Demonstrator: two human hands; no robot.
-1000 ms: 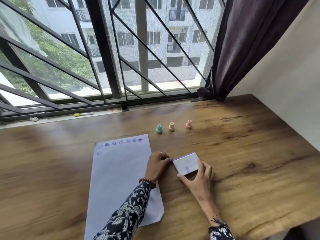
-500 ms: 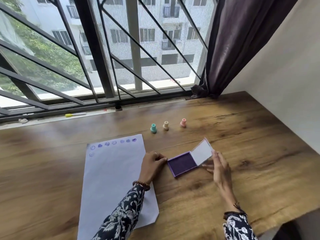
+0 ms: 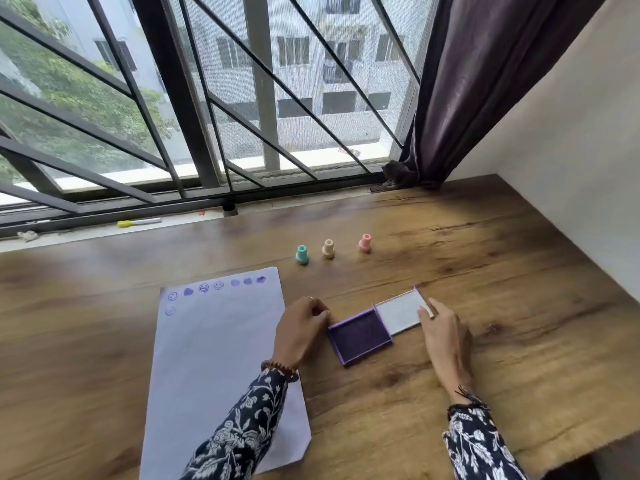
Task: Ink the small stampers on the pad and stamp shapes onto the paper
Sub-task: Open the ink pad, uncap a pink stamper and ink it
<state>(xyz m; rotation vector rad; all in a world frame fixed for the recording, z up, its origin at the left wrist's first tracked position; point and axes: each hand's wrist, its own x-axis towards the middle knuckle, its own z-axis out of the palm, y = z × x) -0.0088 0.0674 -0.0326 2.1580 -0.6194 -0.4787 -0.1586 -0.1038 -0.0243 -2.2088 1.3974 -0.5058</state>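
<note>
A purple ink pad [image 3: 362, 336] lies open on the wooden table, its white lid [image 3: 400, 311] folded flat to the right. My left hand [image 3: 300, 329] pinches the pad's left corner, resting partly on the paper. My right hand [image 3: 443, 332] holds the lid's far right edge with its fingertips. The white paper [image 3: 214, 368] lies left of the pad, with several purple stamped shapes along its top edge. Three small stampers stand in a row behind the pad: teal [image 3: 302, 255], cream [image 3: 328, 248] and pink [image 3: 364, 243].
A yellow marker [image 3: 138, 222] lies on the window sill behind the table. A barred window fills the back, a dark curtain [image 3: 460, 91] hangs at the right, and a white wall runs along the table's right edge.
The ink pad was closed under both hands; my right hand swung the lid open and laid it flat to the right. My left hand kept hold of the pad's left corner.
</note>
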